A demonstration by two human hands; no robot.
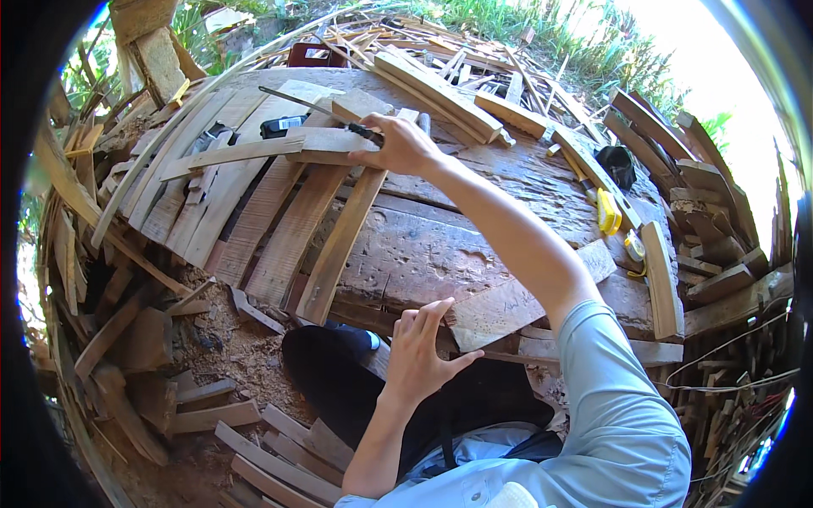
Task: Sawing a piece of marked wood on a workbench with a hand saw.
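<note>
My right hand [400, 146] reaches across the bench, fingers closed at the dark handle of a long thin metal tool [310, 106]. Its shaft points to the far left above a block of wood; its exact kind is not plain. My left hand [417, 356] is by my lap at the near edge. Its thumb and fingertips span the left end of a short wide board [501, 311], seeming to pinch its corners. That board lies slanted on the bench, with faint marks on its face. My right arm passes above it and covers part of it.
The worn wooden bench [406, 254] carries several planks [296, 229] at left. Long beams [440, 97] lie at the far side. A yellow tool [608, 212], a yellow tape measure [634, 246] and a black object [616, 166] sit at right. Offcuts [279, 461] and sawdust [246, 356] cover the ground.
</note>
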